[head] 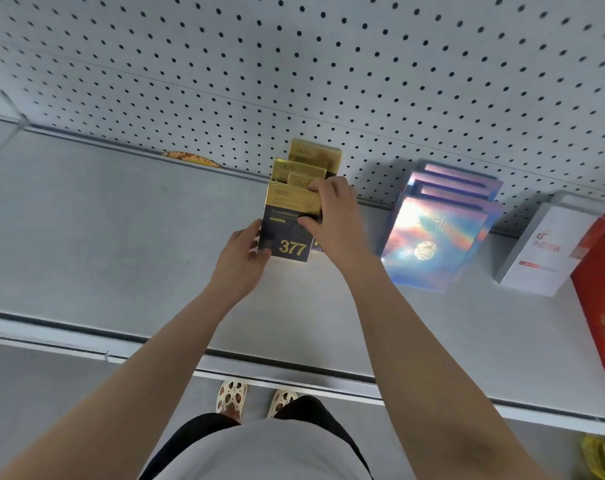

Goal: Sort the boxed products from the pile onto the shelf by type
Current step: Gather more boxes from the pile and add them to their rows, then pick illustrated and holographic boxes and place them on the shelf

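Observation:
A row of gold-topped dark blue boxes stands on the grey shelf (121, 237), running back to the pegboard. The front box (287, 233), marked 377, is held from both sides. My left hand (242, 258) grips its lower left edge. My right hand (332, 220) grips its right edge, fingers curled over the gold top and touching the box behind (299, 181). Two more gold boxes (315, 155) stand further back. To the right leans a row of iridescent blue-pink boxes (436, 233).
A white box (540, 251) and a red box (602, 306) stand at the far right of the shelf. An orange-yellow object (190, 158) peeks from the gap under the pegboard (294, 64). The shelf's front rail (294, 368) runs below my arms.

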The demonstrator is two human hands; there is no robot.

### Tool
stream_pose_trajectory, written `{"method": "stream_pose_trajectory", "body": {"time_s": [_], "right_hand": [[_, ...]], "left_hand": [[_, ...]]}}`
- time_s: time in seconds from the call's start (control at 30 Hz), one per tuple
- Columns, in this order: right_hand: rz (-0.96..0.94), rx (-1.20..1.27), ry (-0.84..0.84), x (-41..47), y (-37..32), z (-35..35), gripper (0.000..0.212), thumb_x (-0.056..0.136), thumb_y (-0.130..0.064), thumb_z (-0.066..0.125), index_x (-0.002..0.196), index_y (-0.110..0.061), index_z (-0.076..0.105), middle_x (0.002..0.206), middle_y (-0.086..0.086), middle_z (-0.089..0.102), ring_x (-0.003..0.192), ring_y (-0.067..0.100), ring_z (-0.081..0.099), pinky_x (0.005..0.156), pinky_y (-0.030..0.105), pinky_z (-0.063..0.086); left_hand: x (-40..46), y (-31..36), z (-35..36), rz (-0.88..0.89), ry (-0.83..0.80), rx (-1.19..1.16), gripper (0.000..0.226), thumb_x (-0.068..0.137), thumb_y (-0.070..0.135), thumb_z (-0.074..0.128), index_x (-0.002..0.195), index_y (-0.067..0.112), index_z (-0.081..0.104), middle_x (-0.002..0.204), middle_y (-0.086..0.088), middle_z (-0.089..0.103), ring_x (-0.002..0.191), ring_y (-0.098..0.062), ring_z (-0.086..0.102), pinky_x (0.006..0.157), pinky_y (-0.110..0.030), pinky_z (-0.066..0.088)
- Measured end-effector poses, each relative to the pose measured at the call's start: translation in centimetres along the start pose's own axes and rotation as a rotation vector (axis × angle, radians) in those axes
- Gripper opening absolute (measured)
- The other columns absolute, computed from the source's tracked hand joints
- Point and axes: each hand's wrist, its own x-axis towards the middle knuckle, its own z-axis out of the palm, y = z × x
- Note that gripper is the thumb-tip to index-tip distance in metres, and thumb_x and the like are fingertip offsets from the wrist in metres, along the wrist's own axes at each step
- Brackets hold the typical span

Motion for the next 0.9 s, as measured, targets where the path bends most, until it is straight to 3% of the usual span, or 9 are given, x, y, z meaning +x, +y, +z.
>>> {"method": "stream_pose_trajectory", "body": {"time_s": [0.1,0.23,0.57,0.67,0.8,0.9], "right_hand": [[-0.052,-0.063,0.078,-0.1,-0.1,-0.1,0.045,0.085,-0.031,0.074,0.123,-0.013,0.057,0.125,0.008,0.05,0.114,0.025,0.045,0.093,0.037,0.049],[-0.132,-0.056,0.195,-0.5,-2.0,0.3,0.032,0.092,-0.025,0.063,0.121,-0.012,0.059,0.121,0.012,0.057,0.106,0.033,0.051,0.09,0.044,0.048],[-0.266,0.094,-0.031,-4.9,-14.2,7.2,0.03,0.101,-0.026,0.052,0.128,-0.013,0.057,0.123,0.008,0.061,0.112,0.026,0.054,0.091,0.039,0.046],[-0.321,0.134,-0.085,-6.5,-19.8,10.7,0.029,0.102,-0.024,0.051,0.128,-0.013,0.057,0.122,0.007,0.062,0.11,0.026,0.054,0.092,0.039,0.046],[-0.386,0.143,-0.132,-8.3,-28.7,15.5,0.029,0.101,-0.023,0.052,0.126,-0.012,0.059,0.121,0.008,0.063,0.109,0.027,0.055,0.093,0.039,0.046],[-0.425,0.167,-0.151,-9.0,-35.6,19.1,0.028,0.101,-0.022,0.052,0.126,-0.011,0.059,0.12,0.008,0.063,0.108,0.028,0.055,0.093,0.041,0.046]], "left_hand": [[-0.9,0.2,-0.8,-0.009,0.076,-0.047,0.05,0.098,0.018,0.054,0.146,0.02,0.041,0.138,-0.002,0.052,0.122,-0.017,0.053,0.097,-0.023,0.039],[-3.1,-1.3,-3.3,0.012,0.223,-0.099,0.04,0.096,0.01,0.056,0.133,0.022,0.056,0.121,0.002,0.065,0.113,-0.015,0.06,0.102,-0.029,0.045],[-11.8,-9.0,-14.0,-0.044,0.548,-0.088,0.028,0.096,0.011,0.055,0.118,0.023,0.066,0.111,0.008,0.069,0.099,-0.006,0.063,0.093,-0.025,0.049],[-14.6,-13.0,-18.6,-0.074,0.603,-0.056,0.027,0.095,0.011,0.055,0.117,0.024,0.066,0.11,0.01,0.069,0.095,-0.002,0.062,0.085,-0.012,0.044],[-18.1,-19.0,-26.1,-0.108,0.666,-0.065,0.027,0.094,0.011,0.057,0.114,0.026,0.067,0.106,0.013,0.069,0.092,-0.004,0.063,0.087,-0.02,0.048],[-20.5,-23.1,-32.2,-0.141,0.703,-0.064,0.027,0.095,0.013,0.056,0.114,0.028,0.067,0.106,0.017,0.067,0.09,0.002,0.061,0.083,-0.013,0.046]]}}
